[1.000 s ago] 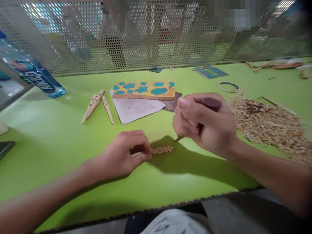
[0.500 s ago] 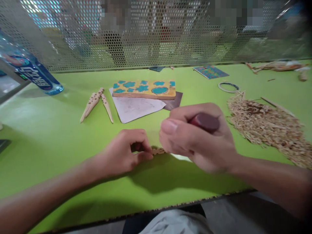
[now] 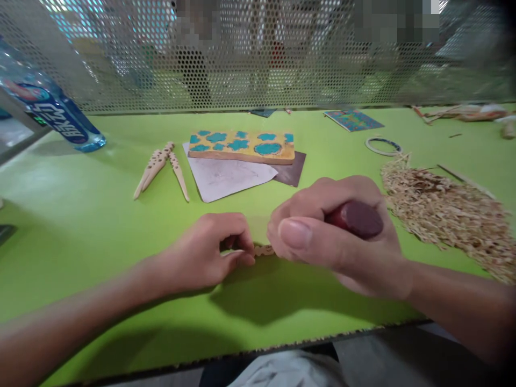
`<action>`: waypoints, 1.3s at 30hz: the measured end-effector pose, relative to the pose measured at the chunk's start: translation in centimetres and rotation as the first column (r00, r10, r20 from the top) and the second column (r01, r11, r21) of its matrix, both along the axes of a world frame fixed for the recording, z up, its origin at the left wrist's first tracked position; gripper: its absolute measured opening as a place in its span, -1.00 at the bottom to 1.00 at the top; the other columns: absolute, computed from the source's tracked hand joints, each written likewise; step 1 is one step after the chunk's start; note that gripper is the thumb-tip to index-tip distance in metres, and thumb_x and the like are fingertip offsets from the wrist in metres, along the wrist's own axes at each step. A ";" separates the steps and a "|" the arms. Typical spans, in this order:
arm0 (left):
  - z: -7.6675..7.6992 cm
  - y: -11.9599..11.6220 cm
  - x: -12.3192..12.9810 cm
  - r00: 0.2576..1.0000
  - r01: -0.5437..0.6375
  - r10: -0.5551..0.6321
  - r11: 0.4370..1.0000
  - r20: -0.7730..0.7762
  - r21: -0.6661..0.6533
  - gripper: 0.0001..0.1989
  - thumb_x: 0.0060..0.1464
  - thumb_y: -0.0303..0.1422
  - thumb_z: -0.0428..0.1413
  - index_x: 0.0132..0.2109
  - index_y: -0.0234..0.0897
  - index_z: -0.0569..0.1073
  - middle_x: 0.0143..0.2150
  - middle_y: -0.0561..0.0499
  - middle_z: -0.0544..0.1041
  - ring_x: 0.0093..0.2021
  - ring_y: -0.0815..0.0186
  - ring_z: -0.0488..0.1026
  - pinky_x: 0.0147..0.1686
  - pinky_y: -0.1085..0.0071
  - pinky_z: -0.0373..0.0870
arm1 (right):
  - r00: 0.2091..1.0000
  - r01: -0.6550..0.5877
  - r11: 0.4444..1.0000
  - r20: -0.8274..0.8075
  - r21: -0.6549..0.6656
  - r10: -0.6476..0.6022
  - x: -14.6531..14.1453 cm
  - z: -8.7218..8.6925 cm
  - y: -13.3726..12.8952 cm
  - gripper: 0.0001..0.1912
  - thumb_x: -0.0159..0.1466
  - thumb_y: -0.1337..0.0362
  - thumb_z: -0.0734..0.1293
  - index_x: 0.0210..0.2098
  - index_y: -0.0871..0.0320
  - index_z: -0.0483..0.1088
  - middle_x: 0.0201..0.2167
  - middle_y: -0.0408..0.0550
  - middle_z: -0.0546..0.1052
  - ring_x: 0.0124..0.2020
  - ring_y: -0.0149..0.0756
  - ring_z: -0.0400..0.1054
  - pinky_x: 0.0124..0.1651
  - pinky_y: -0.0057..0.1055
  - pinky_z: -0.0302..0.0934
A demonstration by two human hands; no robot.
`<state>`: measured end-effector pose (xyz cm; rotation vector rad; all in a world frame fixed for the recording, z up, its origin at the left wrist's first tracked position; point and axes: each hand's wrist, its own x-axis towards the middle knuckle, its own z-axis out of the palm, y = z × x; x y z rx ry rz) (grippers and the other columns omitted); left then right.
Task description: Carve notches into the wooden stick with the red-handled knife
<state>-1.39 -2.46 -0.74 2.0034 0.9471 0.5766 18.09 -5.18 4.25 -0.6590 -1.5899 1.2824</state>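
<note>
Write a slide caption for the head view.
Left hand pinching a carved openwork strip on a green tabletop, right hand gripping a dark-red tool handle close beside it.

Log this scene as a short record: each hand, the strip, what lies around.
Left hand: pinching a small carved strip
Right hand: wrapped around a dark red handle
Strip visibility: short section between the hands; rest hidden
Beyond hands: yellow board with blue patches, partly over a pale sheet
Left side: pale carved pieces; blue-labelled bottle
Right side: heap of shavings; ring behind it
Surface: green table
</note>
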 end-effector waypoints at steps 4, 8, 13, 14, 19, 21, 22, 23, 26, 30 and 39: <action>-0.1 0.2 -0.3 0.989 0.072 -0.062 0.995 -0.131 0.066 -0.93 0.09 -0.44 0.25 -0.34 -0.26 0.50 -0.35 0.06 0.54 -0.38 0.38 0.41 -0.39 0.48 0.33 | 0.994 0.076 0.997 -0.082 0.009 -0.075 0.5 -0.4 0.5 -0.43 0.31 0.13 0.43 -0.69 0.11 0.14 -0.73 -0.26 0.17 -0.67 -0.48 0.04 -0.58 -0.38 -0.05; 0.2 0.0 -0.5 0.977 0.128 -0.098 0.980 -0.191 0.151 -0.96 0.14 -0.45 0.23 -0.24 -0.26 0.51 -0.32 0.07 0.52 -0.36 0.39 0.40 -0.35 0.47 0.30 | 0.957 0.181 0.982 -0.219 -0.052 -0.188 1.7 1.3 1.3 -0.32 0.30 0.00 0.41 -0.77 0.13 0.07 -0.81 -0.27 0.09 -0.76 -0.48 -0.01 -0.60 -0.31 0.00; 0.4 -0.3 -0.9 0.948 0.264 -0.213 0.940 -0.236 0.215 -0.77 0.34 -0.39 0.05 0.05 -0.19 0.53 -0.17 -0.02 0.49 -0.23 0.32 0.42 -0.20 0.39 0.32 | 0.973 0.217 0.975 -0.087 0.052 -0.212 3.3 1.8 1.5 -0.35 0.33 -0.01 0.40 -0.73 0.11 0.10 -0.79 -0.25 0.14 -0.74 -0.46 0.02 -0.59 -0.31 0.02; 0.4 -0.3 -0.9 0.943 0.275 -0.219 0.937 -0.251 0.217 -0.76 0.34 -0.40 0.03 0.04 -0.19 0.54 -0.17 -0.03 0.48 -0.22 0.31 0.41 -0.20 0.38 0.31 | 0.973 0.222 0.972 -0.078 0.081 -0.216 3.5 1.3 1.6 -0.41 0.34 0.06 0.41 -0.71 0.10 0.14 -0.77 -0.25 0.17 -0.72 -0.44 0.06 -0.58 -0.32 0.02; 0.4 -0.8 -1.0 0.940 0.285 -0.216 0.922 -0.264 0.261 -0.71 0.33 -0.48 0.01 0.08 -0.18 0.54 -0.14 -0.05 0.46 -0.17 0.31 0.41 -0.16 0.39 0.34 | 0.966 0.234 0.936 0.050 0.265 -0.255 3.6 -0.9 2.3 -0.57 0.40 0.17 0.35 -0.59 0.11 0.33 -0.62 -0.17 0.36 -0.57 -0.37 0.26 -0.50 -0.34 0.10; 0.3 -0.8 -1.0 0.938 0.306 -0.227 0.897 -0.261 0.320 -0.65 0.32 -0.51 0.01 0.14 -0.17 0.52 -0.09 -0.07 0.48 -0.14 0.30 0.43 -0.14 0.40 0.37 | 0.924 0.268 0.919 0.194 0.290 -0.331 3.7 -0.8 2.8 -0.58 0.41 0.16 0.33 -0.57 0.11 0.38 -0.59 -0.15 0.41 -0.55 -0.37 0.28 -0.49 -0.35 0.08; 0.3 -0.8 -1.1 0.932 0.329 -0.240 0.874 -0.272 0.358 -0.63 0.31 -0.53 0.01 0.17 -0.17 0.50 -0.08 -0.08 0.48 -0.14 0.30 0.43 -0.14 0.39 0.39 | 0.880 0.301 0.904 0.277 0.303 -0.385 3.8 -0.6 3.1 -0.60 0.42 0.17 0.32 -0.56 0.11 0.40 -0.60 -0.16 0.41 -0.56 -0.38 0.28 -0.49 -0.35 0.07; 0.3 -0.7 -1.1 0.922 0.360 -0.256 0.843 -0.290 0.399 -0.60 0.30 -0.55 0.01 0.20 -0.18 0.48 -0.08 -0.09 0.49 -0.15 0.29 0.43 -0.15 0.39 0.39 | 0.830 0.331 0.884 0.344 0.330 -0.439 3.9 -0.3 3.3 -0.60 0.42 0.19 0.32 -0.55 0.11 0.41 -0.62 -0.17 0.41 -0.57 -0.39 0.27 -0.49 -0.35 0.05; 0.2 -0.5 -1.4 0.886 0.455 -0.301 0.716 -0.354 0.529 -0.56 0.26 -0.60 -0.01 0.23 -0.31 0.44 -0.12 -0.13 0.52 -0.21 0.24 0.42 -0.21 0.33 0.41 | 0.694 0.375 0.820 0.456 0.433 -0.558 4.4 0.5 3.7 -0.61 0.40 0.22 0.33 -0.57 0.11 0.44 -0.69 -0.22 0.36 -0.62 -0.42 0.22 -0.50 -0.36 -0.01; 0.2 -0.3 -1.5 0.880 0.473 -0.307 0.630 -0.362 0.616 -0.59 0.23 -0.61 0.00 0.18 -0.40 0.46 -0.16 -0.16 0.54 -0.24 0.21 0.41 -0.26 0.29 0.40 | 0.630 0.385 0.820 0.529 0.423 -0.568 4.8 0.9 3.9 -0.61 0.36 0.26 0.32 -0.60 0.14 0.47 -0.71 -0.23 0.42 -0.66 -0.49 0.13 -0.55 -0.40 -0.03; -0.1 -0.2 -1.3 0.926 0.378 -0.294 0.759 -0.239 0.530 -0.77 0.25 -0.58 0.08 -0.01 -0.31 0.51 -0.16 -0.09 0.55 -0.23 0.29 0.44 -0.24 0.36 0.36 | 0.558 0.464 0.794 0.567 0.392 -0.606 5.6 1.5 3.8 -0.83 0.24 0.30 0.37 -0.47 0.08 0.56 -0.65 -0.22 0.59 -0.64 -0.39 0.33 -0.67 -0.44 0.03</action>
